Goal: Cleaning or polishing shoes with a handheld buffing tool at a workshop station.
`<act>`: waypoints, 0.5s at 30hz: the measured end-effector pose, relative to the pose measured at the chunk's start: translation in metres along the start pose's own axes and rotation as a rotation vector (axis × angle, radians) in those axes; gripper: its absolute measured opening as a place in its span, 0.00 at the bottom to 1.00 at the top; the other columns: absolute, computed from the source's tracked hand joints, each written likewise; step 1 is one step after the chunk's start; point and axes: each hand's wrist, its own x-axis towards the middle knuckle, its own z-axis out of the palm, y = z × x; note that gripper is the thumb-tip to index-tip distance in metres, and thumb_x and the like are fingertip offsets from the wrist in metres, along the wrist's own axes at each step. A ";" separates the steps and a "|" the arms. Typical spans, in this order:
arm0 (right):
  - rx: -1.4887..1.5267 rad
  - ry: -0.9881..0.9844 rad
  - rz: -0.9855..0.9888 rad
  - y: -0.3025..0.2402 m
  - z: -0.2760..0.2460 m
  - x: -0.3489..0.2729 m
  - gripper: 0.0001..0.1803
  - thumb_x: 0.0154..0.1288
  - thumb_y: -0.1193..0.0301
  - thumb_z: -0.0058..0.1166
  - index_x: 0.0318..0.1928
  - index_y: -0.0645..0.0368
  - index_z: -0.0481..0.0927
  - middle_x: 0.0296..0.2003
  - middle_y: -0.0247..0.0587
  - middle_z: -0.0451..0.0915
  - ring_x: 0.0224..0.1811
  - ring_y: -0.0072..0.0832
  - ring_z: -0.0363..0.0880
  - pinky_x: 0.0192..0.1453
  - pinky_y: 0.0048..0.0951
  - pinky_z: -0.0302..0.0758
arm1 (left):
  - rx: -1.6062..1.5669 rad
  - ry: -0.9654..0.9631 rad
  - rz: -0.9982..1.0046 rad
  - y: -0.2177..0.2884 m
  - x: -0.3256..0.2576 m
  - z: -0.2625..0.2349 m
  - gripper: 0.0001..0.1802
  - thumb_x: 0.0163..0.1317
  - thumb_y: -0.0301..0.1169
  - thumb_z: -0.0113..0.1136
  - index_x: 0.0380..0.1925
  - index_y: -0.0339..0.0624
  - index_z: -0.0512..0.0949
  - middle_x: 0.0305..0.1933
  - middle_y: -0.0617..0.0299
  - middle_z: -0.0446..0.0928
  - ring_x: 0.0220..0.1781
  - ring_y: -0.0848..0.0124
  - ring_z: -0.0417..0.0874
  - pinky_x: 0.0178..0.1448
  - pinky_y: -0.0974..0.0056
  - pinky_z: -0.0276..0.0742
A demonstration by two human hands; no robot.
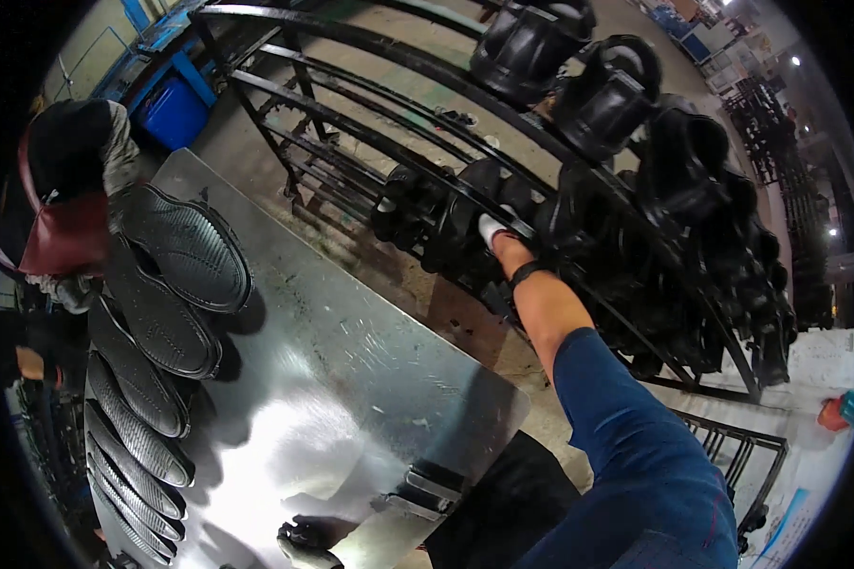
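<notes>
My right hand (492,230), in a white glove with a black wristband, reaches out on a blue-sleeved arm into a black metal rack (370,43). It grips a black rubber boot (460,223) on the rack's middle bar, and its fingers are partly hidden among the boots. My left hand (304,545), in a dark glove, sits low at the near edge of a shiny steel table (351,360). Its fingers are too dark to read. A row of several black ribbed shoe soles (166,284) lies along the table's left side.
More black boots (607,95) hang on the rack's upper bars and to the right. Another person in a dark cap (66,142) stands at the table's far left. A blue bin (173,112) stands behind, and an orange and teal object (840,412) lies at right.
</notes>
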 end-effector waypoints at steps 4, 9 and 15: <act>-0.197 -0.006 -0.326 -0.085 0.026 -0.104 0.19 0.76 0.61 0.48 0.54 0.56 0.85 0.55 0.58 0.86 0.53 0.60 0.86 0.56 0.55 0.82 | 0.095 0.206 0.103 0.073 -0.018 -0.069 0.27 0.75 0.46 0.57 0.65 0.39 0.77 0.62 0.53 0.79 0.57 0.58 0.83 0.59 0.55 0.81; 0.518 -0.054 -0.867 -0.132 -0.095 -0.350 0.16 0.79 0.66 0.51 0.57 0.62 0.84 0.52 0.56 0.84 0.59 0.53 0.82 0.66 0.46 0.78 | 0.262 0.281 0.253 0.048 -0.014 -0.047 0.12 0.75 0.35 0.59 0.43 0.39 0.87 0.37 0.58 0.86 0.34 0.67 0.85 0.37 0.61 0.84; 0.673 -1.483 -0.632 -0.287 -0.072 -0.575 0.32 0.76 0.63 0.64 0.74 0.60 0.71 0.62 0.46 0.82 0.62 0.30 0.81 0.67 0.38 0.78 | 0.081 0.224 0.149 0.063 -0.039 -0.023 0.13 0.78 0.34 0.55 0.39 0.38 0.83 0.24 0.61 0.81 0.13 0.77 0.71 0.16 0.70 0.66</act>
